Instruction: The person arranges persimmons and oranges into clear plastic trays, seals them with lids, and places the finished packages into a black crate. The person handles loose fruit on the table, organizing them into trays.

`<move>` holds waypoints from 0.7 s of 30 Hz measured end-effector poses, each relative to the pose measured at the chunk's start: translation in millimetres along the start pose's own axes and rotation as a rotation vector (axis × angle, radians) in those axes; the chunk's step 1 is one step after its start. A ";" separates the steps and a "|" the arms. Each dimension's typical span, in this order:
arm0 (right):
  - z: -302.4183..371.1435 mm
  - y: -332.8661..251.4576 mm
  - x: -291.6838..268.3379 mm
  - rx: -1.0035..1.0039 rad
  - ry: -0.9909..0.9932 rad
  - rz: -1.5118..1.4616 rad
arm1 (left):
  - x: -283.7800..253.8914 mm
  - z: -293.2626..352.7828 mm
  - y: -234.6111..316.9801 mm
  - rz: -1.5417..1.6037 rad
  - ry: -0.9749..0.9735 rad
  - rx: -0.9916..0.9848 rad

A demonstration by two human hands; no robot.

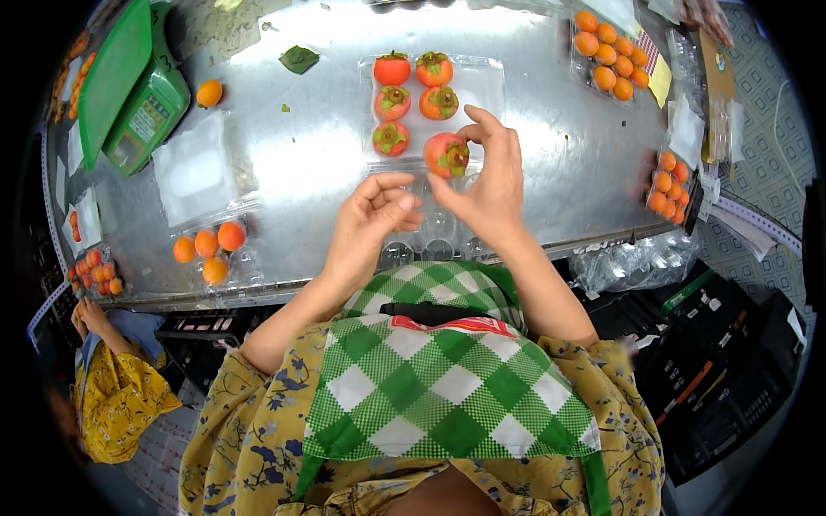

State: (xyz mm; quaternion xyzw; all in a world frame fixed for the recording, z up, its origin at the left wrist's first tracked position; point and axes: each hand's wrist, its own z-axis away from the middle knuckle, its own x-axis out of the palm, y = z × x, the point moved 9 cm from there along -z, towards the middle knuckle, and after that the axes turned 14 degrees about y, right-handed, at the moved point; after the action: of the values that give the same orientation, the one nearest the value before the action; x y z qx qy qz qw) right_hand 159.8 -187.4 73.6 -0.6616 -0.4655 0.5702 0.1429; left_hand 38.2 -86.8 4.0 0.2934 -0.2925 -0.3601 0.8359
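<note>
My right hand [492,176] grips a persimmon [447,156] between thumb and fingers, its green calyx facing up. That fruit is at the near right part of a clear plastic clamshell [482,86], where several other persimmons [393,103] sit in two columns, calyxes up. Whether the gripped fruit touches the clamshell's bottom I cannot tell. Close to the near left corner is my left hand [372,215], its fingers loosely curled toward the thumb with nothing visible in them. The clamshell's transparent lid part [439,225] extends toward me below both hands.
A green scale [142,120] stands at the far left, near a single orange fruit [209,94] and white padding sheets [194,163]. Packs of orange fruit lie at near left [206,245], far right [611,56] and right [668,185]. Another person's hand [90,318] shows at the left edge.
</note>
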 end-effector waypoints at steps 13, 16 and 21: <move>29.4 -17.5 -22.3 0.247 -0.273 -0.609 | 44.1 19.8 -8.5 0.476 -0.286 -0.275; 38.3 -17.5 -21.0 0.297 -0.274 -0.744 | 45.7 22.0 -9.6 0.484 -0.300 -0.260; 43.2 -15.9 -22.0 0.413 -0.270 -0.879 | 49.0 29.4 -3.9 0.441 -0.331 -0.223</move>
State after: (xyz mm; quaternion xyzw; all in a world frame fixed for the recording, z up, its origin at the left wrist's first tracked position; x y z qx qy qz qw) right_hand 116.1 -210.9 85.3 -0.2815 -0.5919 0.6168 0.4359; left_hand 43.8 -135.2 34.2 0.0663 -0.4400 -0.2426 0.8621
